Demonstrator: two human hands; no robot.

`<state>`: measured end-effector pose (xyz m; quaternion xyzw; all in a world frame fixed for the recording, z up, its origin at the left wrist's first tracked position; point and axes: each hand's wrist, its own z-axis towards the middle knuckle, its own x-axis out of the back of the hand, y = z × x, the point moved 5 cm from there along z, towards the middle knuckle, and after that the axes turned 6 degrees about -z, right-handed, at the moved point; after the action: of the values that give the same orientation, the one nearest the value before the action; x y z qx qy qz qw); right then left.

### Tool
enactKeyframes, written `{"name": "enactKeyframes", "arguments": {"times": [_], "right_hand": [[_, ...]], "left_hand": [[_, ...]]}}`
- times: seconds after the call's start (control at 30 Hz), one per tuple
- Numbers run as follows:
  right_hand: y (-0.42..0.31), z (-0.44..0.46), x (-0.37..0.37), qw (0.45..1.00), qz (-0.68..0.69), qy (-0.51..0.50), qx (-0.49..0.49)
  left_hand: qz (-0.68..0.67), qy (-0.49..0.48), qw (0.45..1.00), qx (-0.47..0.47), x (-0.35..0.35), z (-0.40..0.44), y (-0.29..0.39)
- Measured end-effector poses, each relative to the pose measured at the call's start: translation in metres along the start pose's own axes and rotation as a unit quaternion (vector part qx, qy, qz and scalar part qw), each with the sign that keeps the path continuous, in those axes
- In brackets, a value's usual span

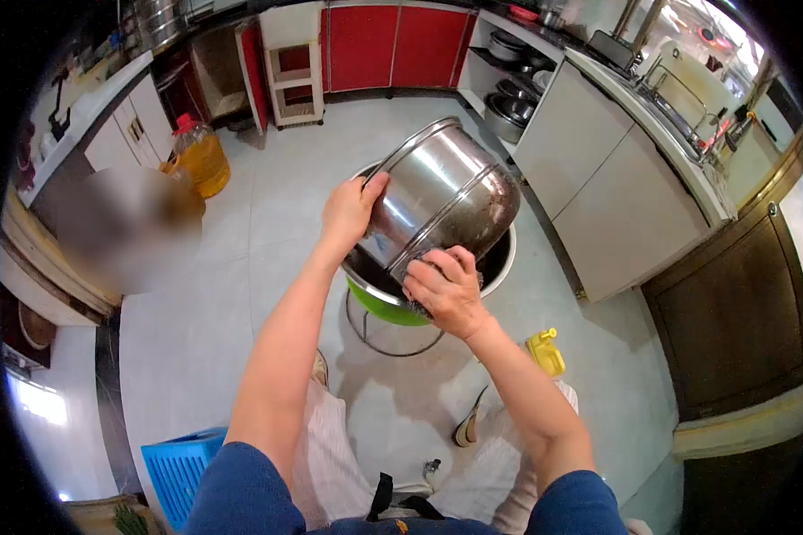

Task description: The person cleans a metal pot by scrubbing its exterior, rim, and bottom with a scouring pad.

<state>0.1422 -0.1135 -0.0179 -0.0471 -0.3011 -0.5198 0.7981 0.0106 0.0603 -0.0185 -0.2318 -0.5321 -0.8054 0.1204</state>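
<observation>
A shiny steel pot (437, 192) is tilted on its side above a wide steel-rimmed basin (507, 259). My left hand (352, 212) is closed on the pot's rim, with the thumb over the edge. Against the pot's lower side, my right hand (446, 290) presses a dark grey scouring pad (422, 257), mostly hidden under the curled fingers. The pot's base has dark stains. Below the basin show a green bowl-like surface (384, 305) and a round wire stand (401, 354). What lies inside the basin is mostly hidden by the pot.
A yellow pump bottle (546, 352) stands on the floor by my right knee. At the lower left is a blue plastic crate (180, 473). An oil jug (202, 159) stands by the left cabinets. An open shelf (509, 85) holds pots; white cabinets (611, 169) line the right.
</observation>
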Motion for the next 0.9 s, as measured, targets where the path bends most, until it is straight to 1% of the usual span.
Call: {"name": "enactKeyframes", "arguments": {"times": [0.07,0.1,0.17,0.2,0.23,0.27,0.3,0.37,0.43,0.5,0.53,0.57,0.63,0.7,0.73,0.8,0.83,0.9], "right_hand": [[0.005,0.005,0.006,1.000,0.022,-0.017,0.007],[0.021,0.009,0.013,0.999,0.017,-0.016,-0.029],[0.059,0.009,0.021,0.987,0.029,0.065,-0.142],[0.072,0.006,0.020,0.987,0.026,0.067,-0.145],[0.094,-0.002,0.021,0.957,0.050,0.117,-0.263],[0.110,-0.015,0.021,0.910,0.074,0.165,-0.374],[0.105,-0.013,0.020,0.909,0.074,0.168,-0.375],[0.065,-0.001,0.022,0.948,0.086,0.181,-0.249],[0.016,0.004,0.015,0.980,0.106,0.096,-0.140],[-0.014,0.006,0.004,0.991,0.111,0.012,-0.077],[-0.004,0.010,0.005,0.991,0.103,0.033,-0.078],[0.011,0.010,0.011,0.987,0.099,0.061,-0.115],[0.052,0.012,0.019,0.964,0.067,0.158,-0.205],[0.095,-0.005,0.014,0.907,0.086,0.238,-0.337],[0.107,-0.013,0.010,0.905,0.082,0.242,-0.341],[0.130,-0.034,0.005,0.815,0.106,0.259,-0.507],[0.124,-0.034,0.007,0.813,0.104,0.262,-0.509],[0.092,-0.026,0.011,0.864,0.090,0.222,-0.442]], "left_hand": [[-0.009,-0.004,1.000,-0.007,-0.001,0.001,-0.001],[-0.020,-0.007,1.000,-0.007,-0.001,0.001,-0.003],[-0.026,-0.003,1.000,-0.009,0.002,-0.003,0.003],[-0.034,0.005,0.999,-0.006,0.002,-0.004,0.006],[-0.032,0.002,0.999,-0.010,0.001,-0.004,0.006],[-0.018,0.006,1.000,-0.002,0.001,-0.004,0.003],[-0.003,0.011,1.000,0.004,0.002,-0.002,0.000],[-0.010,0.016,1.000,0.003,0.003,-0.003,0.001],[-0.018,0.017,1.000,-0.002,0.002,-0.002,-0.002],[-0.026,0.026,0.999,-0.029,0.001,0.002,-0.005],[-0.024,0.034,0.999,-0.032,0.002,0.001,-0.005],[-0.021,0.028,0.999,-0.036,0.002,0.000,-0.005],[-0.065,0.013,0.998,-0.006,0.002,-0.001,-0.006],[-0.056,-0.001,0.998,0.001,0.001,-0.001,-0.005],[-0.073,0.009,0.997,-0.012,0.002,-0.002,-0.005],[-0.101,0.018,0.994,-0.023,0.001,0.000,-0.009],[-0.100,0.015,0.995,-0.026,0.001,0.002,-0.012],[-0.072,0.021,0.997,-0.021,0.001,0.005,-0.021]]}}
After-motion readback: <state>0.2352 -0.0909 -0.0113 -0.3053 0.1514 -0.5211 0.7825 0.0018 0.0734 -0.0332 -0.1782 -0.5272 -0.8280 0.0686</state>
